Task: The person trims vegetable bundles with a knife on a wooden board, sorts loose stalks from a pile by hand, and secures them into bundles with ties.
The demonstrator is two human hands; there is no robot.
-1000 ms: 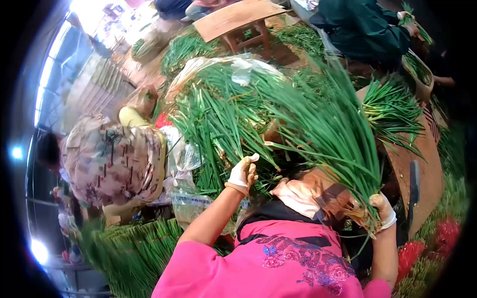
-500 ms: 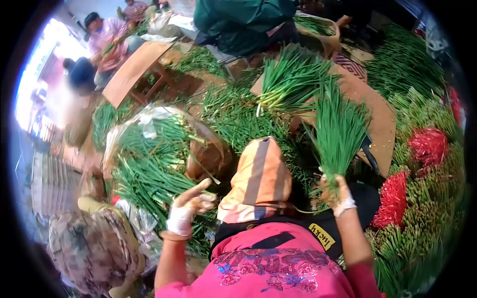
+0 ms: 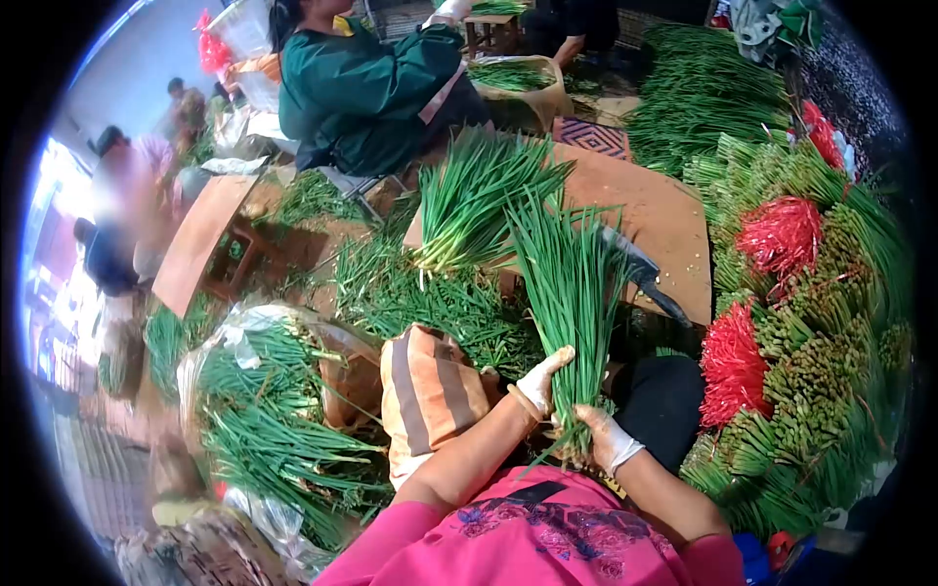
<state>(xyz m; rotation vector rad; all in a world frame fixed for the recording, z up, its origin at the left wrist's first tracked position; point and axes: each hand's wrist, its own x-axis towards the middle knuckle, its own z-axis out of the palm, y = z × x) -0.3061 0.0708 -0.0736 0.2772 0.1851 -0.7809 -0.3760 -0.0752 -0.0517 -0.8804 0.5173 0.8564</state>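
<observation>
A bunch of chives (image 3: 572, 293) stands upright in front of my chest, its leaf tips pointing away from me. My right hand (image 3: 604, 439), in a thin white glove, is closed round its lower end. On the left side of the stalks, my gloved left hand (image 3: 545, 383) presses with the thumb up; its other fingers are partly hidden behind the bunch. Beyond lies a loose pile of chives (image 3: 489, 195) on a brown board (image 3: 625, 190). A large knife (image 3: 645, 275) rests on that board, its dark handle towards me.
Bundled chives (image 3: 821, 332) are stacked on the right with red ties (image 3: 733, 366) on top. On the left stands a plastic bag (image 3: 352, 366) full of chives. Cut leaves (image 3: 420, 303) litter the floor. A person in green (image 3: 371, 98) sits ahead; others sit at left.
My left hand has come across from the left to the bunch. The bunch has moved left and nearer my middle. My view has turned right, showing more of the knife.
</observation>
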